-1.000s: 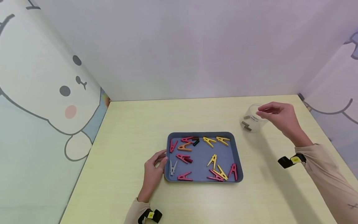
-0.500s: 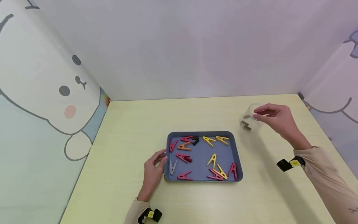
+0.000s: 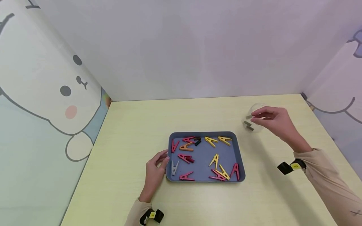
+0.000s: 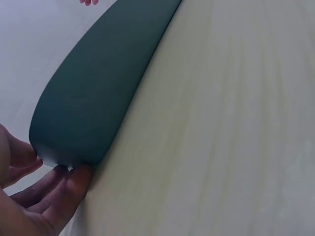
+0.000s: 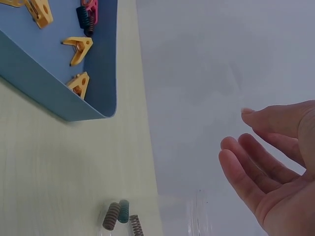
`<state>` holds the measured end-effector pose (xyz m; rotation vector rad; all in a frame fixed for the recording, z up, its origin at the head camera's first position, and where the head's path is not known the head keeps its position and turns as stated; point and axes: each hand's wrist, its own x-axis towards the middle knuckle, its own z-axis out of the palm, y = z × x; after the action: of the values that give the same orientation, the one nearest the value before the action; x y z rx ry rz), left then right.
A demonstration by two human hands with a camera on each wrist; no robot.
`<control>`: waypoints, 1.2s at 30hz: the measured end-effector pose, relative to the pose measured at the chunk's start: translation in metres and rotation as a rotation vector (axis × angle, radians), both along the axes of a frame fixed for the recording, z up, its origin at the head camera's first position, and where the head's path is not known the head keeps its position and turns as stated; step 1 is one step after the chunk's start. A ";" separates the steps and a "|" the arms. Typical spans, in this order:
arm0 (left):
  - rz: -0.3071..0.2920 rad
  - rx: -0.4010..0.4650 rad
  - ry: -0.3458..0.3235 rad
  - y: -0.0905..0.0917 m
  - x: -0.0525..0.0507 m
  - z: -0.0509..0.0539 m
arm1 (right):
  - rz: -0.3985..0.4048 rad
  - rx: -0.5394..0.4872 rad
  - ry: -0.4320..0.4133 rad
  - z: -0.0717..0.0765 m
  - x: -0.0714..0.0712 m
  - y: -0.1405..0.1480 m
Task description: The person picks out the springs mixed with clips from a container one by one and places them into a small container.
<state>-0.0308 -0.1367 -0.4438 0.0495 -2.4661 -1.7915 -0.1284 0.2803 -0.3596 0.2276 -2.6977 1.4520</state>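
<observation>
In the head view my right hand (image 3: pixel 272 124) hovers over a clear jar (image 3: pixel 256 106), partly covering it. The right wrist view shows its thumb and fingers apart with nothing between them. Several coil springs (image 3: pixel 247 123) lie inside the jar. My left hand (image 3: pixel 155 171) grips the left edge of a blue-grey tray (image 3: pixel 204 181), its fingers against the outer wall (image 4: pixel 83 103) in the left wrist view. Inside the tray lie several clothespins: yellow (image 3: pixel 214 160), pink-red (image 3: pixel 186 176), an orange one (image 3: pixel 186 147) and a grey one (image 3: pixel 174 168). Dark springs (image 3: pixel 198 142) lie among them.
The pale wooden table (image 3: pixel 135 125) backs onto a plain light wall (image 3: pixel 198 50). Side panels with cartoon animals stand at left (image 3: pixel 48 81) and right. The jar stands toward the table's far right, behind and right of the tray.
My right hand has moved left and slightly nearer, from the jar's right side to in front of its mouth. The left hand and the tray keep their places.
</observation>
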 end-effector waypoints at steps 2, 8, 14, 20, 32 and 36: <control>0.000 -0.003 0.002 0.000 0.000 0.001 | 0.015 -0.008 -0.001 0.000 0.001 -0.002; -0.004 -0.002 0.013 0.000 0.001 -0.001 | 0.044 -0.017 -0.017 0.000 0.003 -0.007; -0.007 0.004 0.015 0.000 0.001 -0.002 | 0.073 -0.001 -0.003 0.002 0.005 -0.012; -0.007 0.007 0.016 0.000 0.001 -0.002 | 0.106 -0.015 -0.004 0.004 0.008 -0.016; -0.007 0.010 0.021 0.000 0.001 -0.003 | 0.180 -0.024 0.032 0.002 0.010 -0.025; -0.002 0.013 0.022 -0.001 0.000 -0.003 | 0.202 -0.031 0.041 0.001 0.011 -0.028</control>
<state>-0.0307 -0.1373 -0.4470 0.0274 -2.4406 -1.7992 -0.1177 0.2521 -0.3588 0.5358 -2.6825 1.5191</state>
